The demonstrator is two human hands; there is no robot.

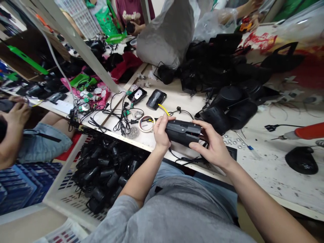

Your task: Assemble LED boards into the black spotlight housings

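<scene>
Between my two hands I hold a black cylindrical plastic housing (182,131) with slots along its side, just above the bench edge. My left hand (162,132) is wrapped round its left end. My right hand (214,143) grips the right end, thumb below and fingers above. A black cable (187,160) lies under the housing. Just beyond my left hand are a yellow-tipped tool (163,108), a roll of tape (146,124) and another black housing part (156,99). A small pile of metal screws (133,132) sits left of the tape.
Black housings pile up on the right (227,98). An orange-handled electric screwdriver (306,132) points in from the right edge. A white crate (63,206) full of black parts stands below the bench, left. Loose cables (124,116) spread leftward. Another person (17,118) sits at left; others are across the bench.
</scene>
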